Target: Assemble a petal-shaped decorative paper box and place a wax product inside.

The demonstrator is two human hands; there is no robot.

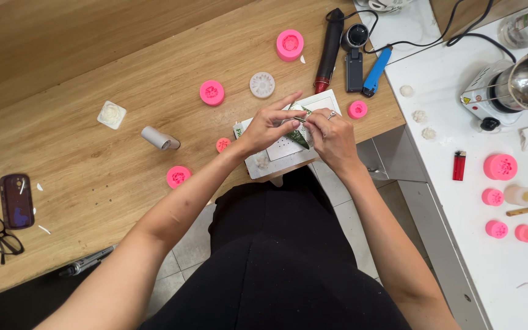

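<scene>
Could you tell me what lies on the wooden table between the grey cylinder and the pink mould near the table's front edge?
Nothing: in the head view, the stretch of wooden table between the grey cylinder and the pink mould is bare wood.

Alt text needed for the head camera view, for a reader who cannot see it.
Over a wooden table, the left hand and right hand together pinch a small dark green cone-shaped piece above a white box. Pink round moulds lie scattered around.
</scene>
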